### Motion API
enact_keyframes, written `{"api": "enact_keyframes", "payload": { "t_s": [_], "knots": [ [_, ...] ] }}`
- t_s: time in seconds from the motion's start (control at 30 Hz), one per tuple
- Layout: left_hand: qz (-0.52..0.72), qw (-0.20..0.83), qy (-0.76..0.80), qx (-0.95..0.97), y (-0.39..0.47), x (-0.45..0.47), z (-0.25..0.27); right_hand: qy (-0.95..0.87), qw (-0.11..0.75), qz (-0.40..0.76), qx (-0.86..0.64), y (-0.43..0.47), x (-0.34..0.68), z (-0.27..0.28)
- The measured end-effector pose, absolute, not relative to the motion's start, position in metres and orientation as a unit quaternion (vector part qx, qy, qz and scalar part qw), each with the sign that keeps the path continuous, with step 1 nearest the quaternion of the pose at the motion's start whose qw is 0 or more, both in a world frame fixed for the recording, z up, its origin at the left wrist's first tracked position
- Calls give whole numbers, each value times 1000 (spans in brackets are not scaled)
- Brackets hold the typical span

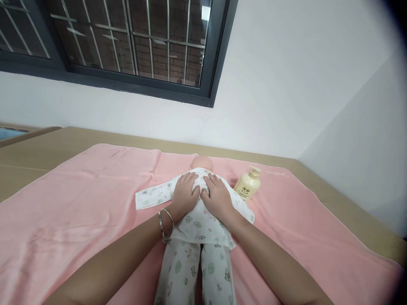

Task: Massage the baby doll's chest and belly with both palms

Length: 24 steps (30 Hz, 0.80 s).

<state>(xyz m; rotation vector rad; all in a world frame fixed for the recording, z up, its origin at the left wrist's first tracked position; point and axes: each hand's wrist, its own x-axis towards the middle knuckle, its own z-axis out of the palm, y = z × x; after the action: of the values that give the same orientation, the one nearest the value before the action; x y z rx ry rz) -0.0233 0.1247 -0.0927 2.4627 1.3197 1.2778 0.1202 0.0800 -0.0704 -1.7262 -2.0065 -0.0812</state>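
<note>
A baby doll (200, 224) in a white top and trousers with green and brown prints lies stretched out, its smooth bald head (202, 162) at the far end. No face shows, and the upper body looks turned downward. My left hand (185, 192) rests flat on the left side of the upper body, fingers extended. Mirroring it, my right hand (218, 195) lies flat on the right side, with the thumbs close together. One long sleeve (154, 196) reaches out to the left. Silver bangles (165, 222) circle my left wrist.
A pink blanket (95, 203) with some creases lies under the doll on a wooden surface (343, 203). To the right of the doll stands a cream pump bottle (249, 184), slightly tilted in view. Behind are a white wall (270, 84) and a barred window (143, 42).
</note>
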Motion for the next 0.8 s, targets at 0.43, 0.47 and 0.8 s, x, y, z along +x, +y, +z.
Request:
{"api": "enact_keyframes", "payload": {
  "t_s": [0.43, 0.47, 0.8],
  "knots": [
    [424, 42, 438, 792, 125, -22, -94, -719, 230, -13, -655, 79, 118, -66],
    [424, 42, 437, 792, 125, -22, -93, -720, 229, -13, -655, 79, 118, -66],
    [427, 40, 436, 791, 123, -23, -92, -733, 244, 18, -634, 84, 127, -63]
  ]
}}
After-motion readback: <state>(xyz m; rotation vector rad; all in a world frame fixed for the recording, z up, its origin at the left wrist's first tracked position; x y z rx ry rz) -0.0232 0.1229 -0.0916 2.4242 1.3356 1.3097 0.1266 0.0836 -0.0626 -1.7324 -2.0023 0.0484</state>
